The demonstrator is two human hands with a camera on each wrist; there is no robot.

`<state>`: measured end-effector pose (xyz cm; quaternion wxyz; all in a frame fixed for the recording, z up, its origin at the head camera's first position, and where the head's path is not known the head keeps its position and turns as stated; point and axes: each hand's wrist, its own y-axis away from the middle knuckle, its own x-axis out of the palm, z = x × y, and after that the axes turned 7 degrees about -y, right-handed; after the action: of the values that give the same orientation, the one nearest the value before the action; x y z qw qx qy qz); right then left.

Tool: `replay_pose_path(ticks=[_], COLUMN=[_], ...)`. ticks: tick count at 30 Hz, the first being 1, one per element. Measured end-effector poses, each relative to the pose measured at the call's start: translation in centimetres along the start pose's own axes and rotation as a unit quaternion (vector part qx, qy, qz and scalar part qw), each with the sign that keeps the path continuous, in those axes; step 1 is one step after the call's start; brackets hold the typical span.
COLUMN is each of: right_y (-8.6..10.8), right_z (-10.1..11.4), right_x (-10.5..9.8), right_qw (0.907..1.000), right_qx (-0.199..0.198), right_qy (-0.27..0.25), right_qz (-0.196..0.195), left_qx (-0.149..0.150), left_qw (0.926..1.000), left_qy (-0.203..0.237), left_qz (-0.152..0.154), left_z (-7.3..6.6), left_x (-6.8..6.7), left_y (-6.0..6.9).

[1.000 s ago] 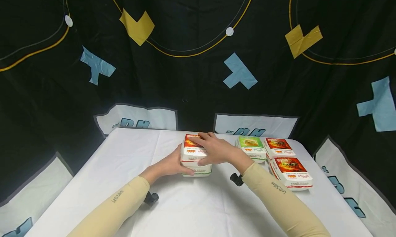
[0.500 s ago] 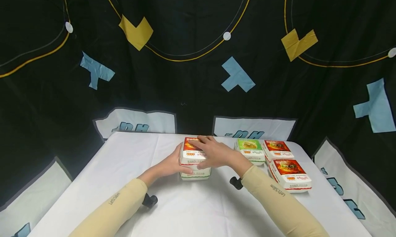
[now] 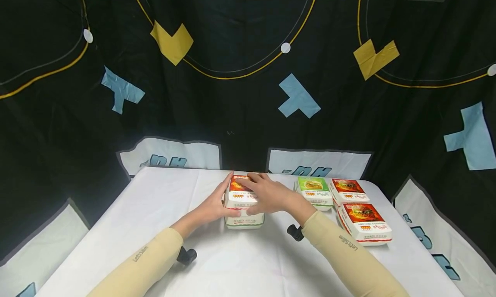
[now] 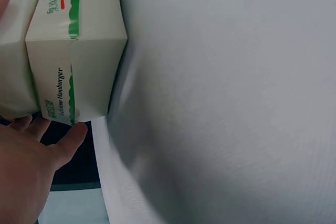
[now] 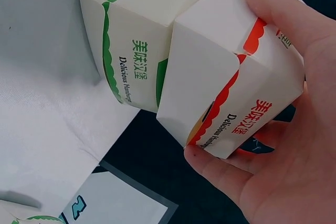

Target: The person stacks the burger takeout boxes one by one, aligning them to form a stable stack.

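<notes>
Two paper hamburger boxes are stacked mid-table. The upper one, a red-printed hamburger box (image 3: pixel 239 201), sits on a green-trimmed hamburger box (image 3: pixel 245 222). My right hand (image 3: pixel 271 196) grips the upper box from the right, fingers over its top, thumb at the front. In the right wrist view that red-trimmed box (image 5: pixel 210 72) is tilted in the frame against the green-trimmed one (image 5: pixel 134 51). My left hand (image 3: pixel 211 205) holds the stack's left side, thumb across the front near the seam. In the left wrist view its fingertips (image 4: pixel 79 129) touch the lower box's far corner; the thumb is partly cut off.
To the right stand a green-topped hamburger box (image 3: pixel 313 191) and two red-topped ones, one behind (image 3: pixel 348 191) and one nearer (image 3: pixel 364 221). A white cloth covers the table (image 3: pixel 166 202). A black curtain (image 3: pixel 232 112) hangs behind its far edge.
The left hand's fingers have straightened and risen along the stack's left side. My right hand keeps its grip on the upper box. The head view has tilted slightly up.
</notes>
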<state>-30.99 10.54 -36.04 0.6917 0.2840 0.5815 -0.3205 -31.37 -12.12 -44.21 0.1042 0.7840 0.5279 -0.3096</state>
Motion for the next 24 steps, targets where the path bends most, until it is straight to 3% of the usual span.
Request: replay_pose_path(ticks=[4, 12, 20, 24], right_y=[-0.13, -0.28, 0.17, 0.3], right_z=[0.01, 0.03, 0.41, 0.44], right_x=[-0.25, -0.68, -0.49, -0.33], right_qw=[1.0, 1.0, 0.9998, 0.9999], right_qx=[0.0, 0.002, -0.001, -0.004], right_qy=[-0.002, 0.005, -0.006, -0.003], right_qz=[-0.004, 0.005, 0.018, 0.012], left_qx=[-0.003, 0.004, 0.003, 0.017], left_qw=[0.9998, 0.9999, 0.9998, 0.9996], left_qy=[-0.018, -0.01, 0.014, 0.012], left_qz=[-0.009, -0.006, 0.013, 0.021], left_z=[0.01, 0.18, 0.54, 0.51], left_x=[-0.13, -0.47, -0.4, -0.47], left_y=[-0.38, -0.7, -0.13, 0.21])
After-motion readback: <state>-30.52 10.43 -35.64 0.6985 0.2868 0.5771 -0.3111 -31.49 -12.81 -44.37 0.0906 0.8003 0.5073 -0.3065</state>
